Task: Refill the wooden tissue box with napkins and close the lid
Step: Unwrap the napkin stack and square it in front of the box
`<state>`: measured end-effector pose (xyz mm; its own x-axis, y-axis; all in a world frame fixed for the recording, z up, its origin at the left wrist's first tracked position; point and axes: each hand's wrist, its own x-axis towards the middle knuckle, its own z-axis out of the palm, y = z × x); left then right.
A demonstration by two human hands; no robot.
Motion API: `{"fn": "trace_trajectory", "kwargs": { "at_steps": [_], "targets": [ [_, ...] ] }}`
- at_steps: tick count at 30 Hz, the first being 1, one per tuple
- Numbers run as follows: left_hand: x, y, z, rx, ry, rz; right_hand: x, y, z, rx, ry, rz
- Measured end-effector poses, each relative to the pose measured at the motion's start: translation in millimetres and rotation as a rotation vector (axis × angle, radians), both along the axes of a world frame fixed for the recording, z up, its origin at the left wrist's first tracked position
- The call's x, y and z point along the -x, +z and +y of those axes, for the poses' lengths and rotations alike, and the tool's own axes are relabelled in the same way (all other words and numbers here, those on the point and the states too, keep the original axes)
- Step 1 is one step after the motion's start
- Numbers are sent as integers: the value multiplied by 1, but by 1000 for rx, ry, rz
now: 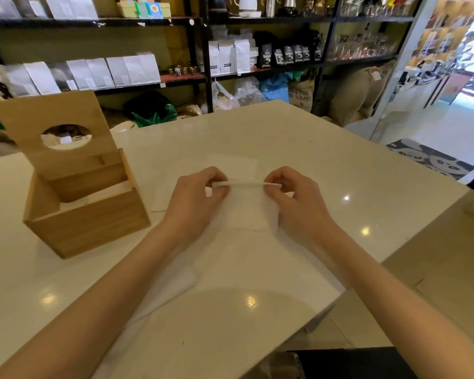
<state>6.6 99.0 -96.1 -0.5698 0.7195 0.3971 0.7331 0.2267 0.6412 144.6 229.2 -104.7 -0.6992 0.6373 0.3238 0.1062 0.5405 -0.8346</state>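
Note:
A wooden tissue box (pixel 93 222) stands on the left of the white table, with white napkins (pixel 93 196) lying inside it. Its hinged lid (pixel 52 116), with a round hole, stands upright at the back. At the table's middle I hold a white napkin (pixel 246 212) by its top edge: my left hand (pixel 200 192) pinches the left corner and my right hand (pixel 293 195) pinches the right corner. The napkin hangs down toward the table between my hands. More white napkins (pixel 230 165) lie flat on the table behind it.
A pale plastic wrapper or sheet (pixel 170 291) lies near the table's front, under my left forearm. The table's right edge (pixel 394 258) drops off to a tiled floor. Black shelves (pixel 203 50) with white bags and jars stand behind the table.

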Motion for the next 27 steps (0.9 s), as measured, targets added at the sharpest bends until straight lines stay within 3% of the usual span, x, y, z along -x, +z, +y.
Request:
{"fn": "trace_trajectory", "kwargs": {
  "at_steps": [4, 9, 15, 27],
  "targets": [
    [2, 34, -15, -28, 63, -45, 11, 28, -5, 47, 101, 125],
    [3, 65, -53, -3, 140, -264, 29, 56, -25, 148, 282, 180],
    [-4, 57, -119, -16, 190, -655, 45, 54, -53, 323, 544, -43],
    [-14, 13, -177, -38, 302, -895, 64, 14, -91, 475, 706, -230]
  ]
}}
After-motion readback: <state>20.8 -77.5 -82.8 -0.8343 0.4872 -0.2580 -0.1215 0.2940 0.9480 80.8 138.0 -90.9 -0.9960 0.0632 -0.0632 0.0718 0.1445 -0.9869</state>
